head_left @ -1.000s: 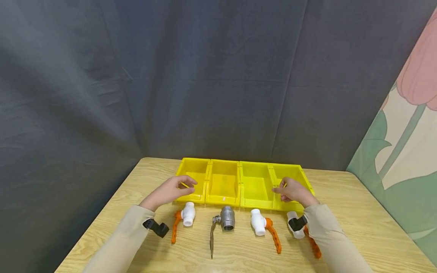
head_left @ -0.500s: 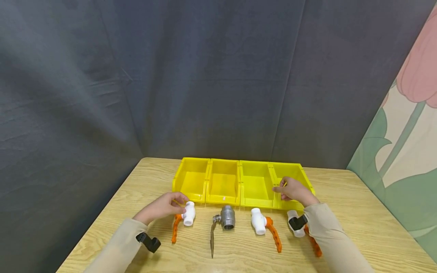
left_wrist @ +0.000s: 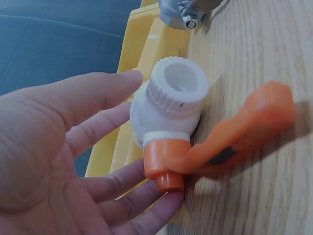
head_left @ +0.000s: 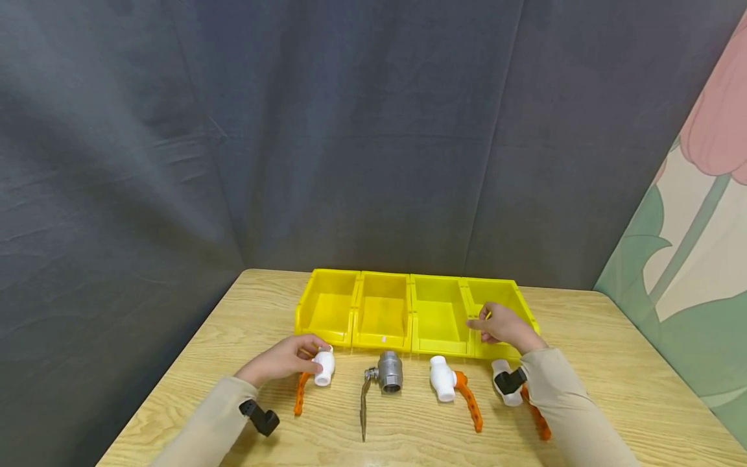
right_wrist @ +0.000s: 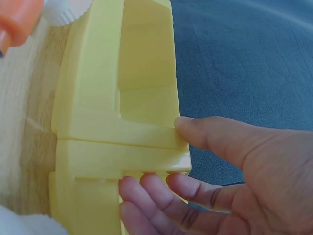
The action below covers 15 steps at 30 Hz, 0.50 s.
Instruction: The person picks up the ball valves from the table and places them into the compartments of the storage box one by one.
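Observation:
My left hand (head_left: 286,360) is around a white ball valve (head_left: 323,368) with an orange lever (left_wrist: 244,132), lying at the left of the table. In the left wrist view its thumb lies along one side of the white body, and the fingers reach behind it and under the orange cap. My right hand (head_left: 503,326) pinches the adjoining walls of the two rightmost yellow bins (right_wrist: 132,152), thumb on one side and fingers on the other. A metal ball valve (head_left: 390,373) and two more white ball valves, one in the middle right (head_left: 442,379), lie in the row.
Four-sided open yellow bins (head_left: 382,342) stand joined in a row behind the valves. The far-right white valve (head_left: 506,389) lies partly under the right wrist camera. A dark curtain (head_left: 362,143) hangs behind the wooden table (head_left: 607,363).
My left hand has come down and back from above the leftmost bin to the left white ball valve, and its fingers have come round it. The right hand stays where it was.

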{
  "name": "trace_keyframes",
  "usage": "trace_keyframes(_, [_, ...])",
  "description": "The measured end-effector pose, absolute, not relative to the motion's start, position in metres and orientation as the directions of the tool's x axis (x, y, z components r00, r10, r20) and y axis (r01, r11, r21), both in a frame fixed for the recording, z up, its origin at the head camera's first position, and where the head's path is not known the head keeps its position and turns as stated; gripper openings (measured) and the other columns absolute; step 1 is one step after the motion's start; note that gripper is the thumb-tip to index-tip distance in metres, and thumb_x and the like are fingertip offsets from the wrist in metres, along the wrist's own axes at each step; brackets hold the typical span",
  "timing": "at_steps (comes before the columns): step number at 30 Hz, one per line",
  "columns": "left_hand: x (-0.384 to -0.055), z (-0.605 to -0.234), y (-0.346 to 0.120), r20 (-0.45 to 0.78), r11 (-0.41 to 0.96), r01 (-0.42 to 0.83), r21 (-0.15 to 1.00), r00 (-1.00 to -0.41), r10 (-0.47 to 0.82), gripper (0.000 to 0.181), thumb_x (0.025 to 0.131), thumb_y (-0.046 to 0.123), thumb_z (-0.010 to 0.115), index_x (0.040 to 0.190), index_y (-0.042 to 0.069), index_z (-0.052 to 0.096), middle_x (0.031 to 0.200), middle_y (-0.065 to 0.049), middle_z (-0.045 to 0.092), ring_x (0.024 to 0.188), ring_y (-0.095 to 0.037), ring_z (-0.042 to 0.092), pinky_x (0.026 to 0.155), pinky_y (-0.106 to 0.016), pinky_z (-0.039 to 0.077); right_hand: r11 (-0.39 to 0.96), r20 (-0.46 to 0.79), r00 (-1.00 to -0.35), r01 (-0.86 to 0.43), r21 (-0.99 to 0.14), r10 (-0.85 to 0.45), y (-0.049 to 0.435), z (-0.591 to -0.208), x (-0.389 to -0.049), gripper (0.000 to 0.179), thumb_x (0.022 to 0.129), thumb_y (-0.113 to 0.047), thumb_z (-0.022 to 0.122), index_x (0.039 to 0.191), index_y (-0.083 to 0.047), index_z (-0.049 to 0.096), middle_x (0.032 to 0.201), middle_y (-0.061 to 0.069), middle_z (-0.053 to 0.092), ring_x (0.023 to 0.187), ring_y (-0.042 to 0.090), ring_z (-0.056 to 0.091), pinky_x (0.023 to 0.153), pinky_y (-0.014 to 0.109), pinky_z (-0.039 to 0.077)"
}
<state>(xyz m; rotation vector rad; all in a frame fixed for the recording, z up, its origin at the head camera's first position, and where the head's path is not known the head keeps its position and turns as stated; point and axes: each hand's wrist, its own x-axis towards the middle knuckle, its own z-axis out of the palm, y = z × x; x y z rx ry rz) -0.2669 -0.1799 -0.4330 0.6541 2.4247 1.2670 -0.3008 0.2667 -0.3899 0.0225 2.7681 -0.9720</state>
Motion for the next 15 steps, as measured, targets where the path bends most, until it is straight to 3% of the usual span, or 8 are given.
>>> trace_keyframes(15, [-0.2668, -0.4321, -0.1723, -0.116, 0.548, 0.229, 0.805, -0.844, 0.524, 0.039, 0.089, 0.02, 0.069, 0.125, 0.006, 0.061, 0.106, -0.007, 0.064, 0.088, -0.019, 0.054, 0.077, -0.033, 0.045, 0.783, -0.197, -0.979, 0.077, -0.617, -0.06, 0.2672, -0.3898, -0.3001, 0.032, 0.093, -0.026, 0.065, 0.095, 0.0, 0.045, 0.074, 0.009, 0.055, 0.062, 0.017, 0.056, 0.063, 0.027, 0.051])
